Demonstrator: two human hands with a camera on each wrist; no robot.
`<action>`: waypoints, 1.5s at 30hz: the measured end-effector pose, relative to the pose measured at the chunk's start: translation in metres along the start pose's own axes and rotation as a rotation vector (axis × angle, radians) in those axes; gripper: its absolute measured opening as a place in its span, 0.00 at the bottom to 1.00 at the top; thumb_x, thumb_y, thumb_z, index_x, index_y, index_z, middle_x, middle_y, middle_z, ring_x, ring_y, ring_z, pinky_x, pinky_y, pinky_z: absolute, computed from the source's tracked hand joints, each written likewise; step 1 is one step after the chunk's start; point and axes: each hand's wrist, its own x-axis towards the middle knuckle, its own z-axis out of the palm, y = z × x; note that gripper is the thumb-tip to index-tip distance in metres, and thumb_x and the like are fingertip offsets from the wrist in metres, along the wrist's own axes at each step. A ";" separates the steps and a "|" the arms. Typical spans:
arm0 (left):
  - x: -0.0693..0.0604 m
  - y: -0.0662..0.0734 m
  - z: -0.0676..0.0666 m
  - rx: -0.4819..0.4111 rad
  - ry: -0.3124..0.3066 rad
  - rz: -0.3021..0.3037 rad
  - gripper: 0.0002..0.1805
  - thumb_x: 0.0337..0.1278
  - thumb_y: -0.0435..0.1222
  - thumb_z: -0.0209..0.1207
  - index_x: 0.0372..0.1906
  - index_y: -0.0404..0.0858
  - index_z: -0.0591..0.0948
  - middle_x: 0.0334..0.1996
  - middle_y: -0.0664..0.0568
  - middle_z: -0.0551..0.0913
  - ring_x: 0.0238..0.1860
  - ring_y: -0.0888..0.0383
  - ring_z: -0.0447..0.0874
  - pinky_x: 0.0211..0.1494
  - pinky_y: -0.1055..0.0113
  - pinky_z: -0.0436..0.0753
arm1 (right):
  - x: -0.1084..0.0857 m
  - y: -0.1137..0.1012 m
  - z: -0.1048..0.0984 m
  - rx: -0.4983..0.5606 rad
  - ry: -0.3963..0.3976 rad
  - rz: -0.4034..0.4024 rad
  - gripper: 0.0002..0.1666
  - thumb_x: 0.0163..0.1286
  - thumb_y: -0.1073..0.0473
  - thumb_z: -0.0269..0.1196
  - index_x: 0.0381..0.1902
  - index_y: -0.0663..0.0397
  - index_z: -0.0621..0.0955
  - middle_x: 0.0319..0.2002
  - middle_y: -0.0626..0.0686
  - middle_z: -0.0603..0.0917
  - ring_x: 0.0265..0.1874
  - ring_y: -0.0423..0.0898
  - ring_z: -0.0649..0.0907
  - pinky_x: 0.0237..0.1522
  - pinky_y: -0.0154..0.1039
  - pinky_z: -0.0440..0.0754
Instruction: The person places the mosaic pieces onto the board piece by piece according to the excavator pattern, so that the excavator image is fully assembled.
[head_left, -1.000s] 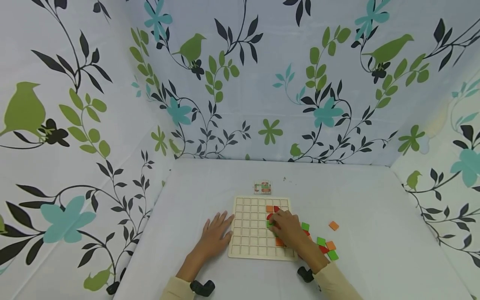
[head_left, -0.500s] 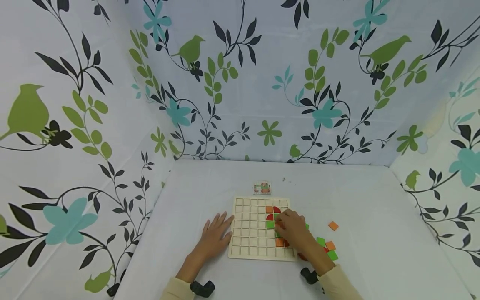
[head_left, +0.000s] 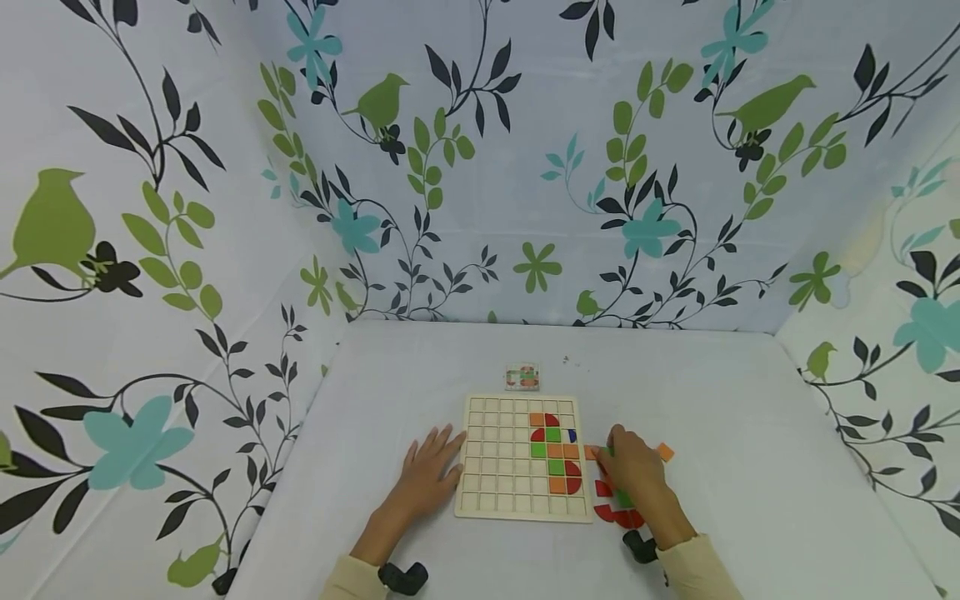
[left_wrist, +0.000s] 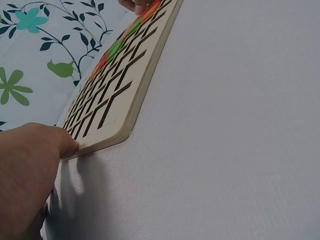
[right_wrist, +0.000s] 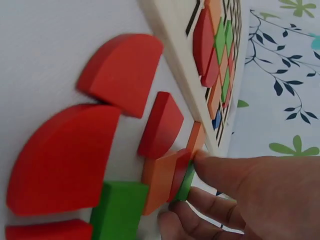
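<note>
My left hand (head_left: 427,467) lies spread on the white table, its fingertips at the left edge of the wooden grid board (head_left: 491,475). The left wrist view shows the thumb (left_wrist: 67,142) against the board's rim. Set in the board's right part are several red, green and orange tiles, plus a small blue piece (head_left: 572,435). Just right of the board, my right hand (head_left: 633,462) is among loose tiles. In the right wrist view its thumb and fingers pinch a green tile (right_wrist: 187,181), beside a red and an orange tile (right_wrist: 159,182).
Red quarter-round tiles (right_wrist: 65,155) and a green tile (right_wrist: 117,210) lie loose by the board's right edge. An orange tile (head_left: 666,452) sits just beyond my right hand. A small pattern card (head_left: 522,377) lies behind the board. Printed cloth (head_left: 465,167) surrounds the table.
My right hand has moved right, off the board to the loose tiles. Orange tiles it covered now show in the board. My left hand has stayed put.
</note>
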 end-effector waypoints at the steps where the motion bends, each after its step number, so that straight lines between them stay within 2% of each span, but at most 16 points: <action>1: 0.000 0.000 0.000 -0.001 0.001 -0.001 0.31 0.78 0.44 0.54 0.81 0.48 0.68 0.83 0.44 0.61 0.84 0.39 0.52 0.81 0.30 0.48 | 0.001 0.000 0.002 0.006 0.000 -0.009 0.19 0.74 0.53 0.69 0.45 0.64 0.77 0.30 0.55 0.78 0.26 0.49 0.77 0.23 0.38 0.75; 7: 0.000 -0.001 0.001 0.002 0.003 -0.011 0.31 0.79 0.46 0.54 0.81 0.48 0.68 0.83 0.45 0.61 0.85 0.40 0.51 0.82 0.31 0.48 | 0.008 0.001 0.007 0.025 0.024 -0.034 0.14 0.78 0.58 0.65 0.52 0.64 0.79 0.41 0.59 0.80 0.34 0.50 0.78 0.33 0.43 0.82; 11: 0.000 -0.001 0.000 -0.005 0.002 -0.003 0.31 0.78 0.45 0.54 0.81 0.47 0.68 0.83 0.44 0.61 0.85 0.39 0.52 0.81 0.30 0.48 | 0.006 0.003 0.004 0.092 0.013 -0.038 0.15 0.77 0.59 0.65 0.54 0.64 0.80 0.46 0.62 0.81 0.38 0.51 0.81 0.37 0.45 0.85; 17: -0.001 0.000 0.000 -0.007 0.003 -0.003 0.30 0.79 0.44 0.54 0.81 0.46 0.68 0.83 0.44 0.61 0.85 0.39 0.52 0.82 0.30 0.47 | 0.006 0.014 -0.001 0.148 -0.020 -0.003 0.16 0.78 0.57 0.64 0.53 0.63 0.77 0.44 0.63 0.79 0.40 0.55 0.80 0.39 0.53 0.81; 21: -0.001 0.000 0.001 -0.005 0.010 -0.002 0.30 0.78 0.44 0.54 0.81 0.46 0.69 0.83 0.44 0.62 0.84 0.39 0.52 0.81 0.30 0.48 | 0.013 0.024 0.001 0.114 0.033 0.008 0.18 0.78 0.56 0.64 0.54 0.64 0.77 0.43 0.64 0.80 0.41 0.58 0.82 0.45 0.60 0.79; 25: 0.000 -0.001 0.002 -0.008 0.009 0.004 0.30 0.78 0.44 0.54 0.81 0.47 0.69 0.83 0.44 0.62 0.84 0.39 0.52 0.81 0.30 0.48 | 0.015 0.030 -0.001 0.124 0.043 0.007 0.22 0.75 0.56 0.66 0.58 0.65 0.78 0.49 0.67 0.81 0.46 0.61 0.83 0.48 0.64 0.76; 30: 0.000 -0.003 0.002 -0.016 0.009 0.008 0.30 0.78 0.44 0.54 0.81 0.47 0.69 0.83 0.44 0.62 0.84 0.39 0.52 0.81 0.30 0.48 | 0.014 0.032 -0.006 0.163 -0.019 -0.020 0.22 0.71 0.60 0.68 0.59 0.64 0.79 0.57 0.70 0.78 0.53 0.63 0.79 0.55 0.65 0.77; 37: -0.001 -0.001 0.001 0.014 0.013 0.005 0.31 0.78 0.44 0.55 0.81 0.47 0.69 0.82 0.44 0.62 0.84 0.38 0.53 0.80 0.29 0.50 | 0.017 0.037 -0.001 0.196 0.004 -0.116 0.19 0.73 0.62 0.68 0.58 0.65 0.81 0.59 0.67 0.78 0.58 0.62 0.78 0.64 0.63 0.80; 45: -0.001 0.002 -0.003 0.014 0.001 -0.002 0.31 0.78 0.44 0.54 0.81 0.47 0.68 0.83 0.44 0.62 0.84 0.39 0.53 0.81 0.30 0.50 | 0.023 0.035 0.004 0.222 -0.007 -0.144 0.18 0.74 0.61 0.67 0.59 0.61 0.81 0.54 0.61 0.79 0.51 0.55 0.78 0.60 0.58 0.82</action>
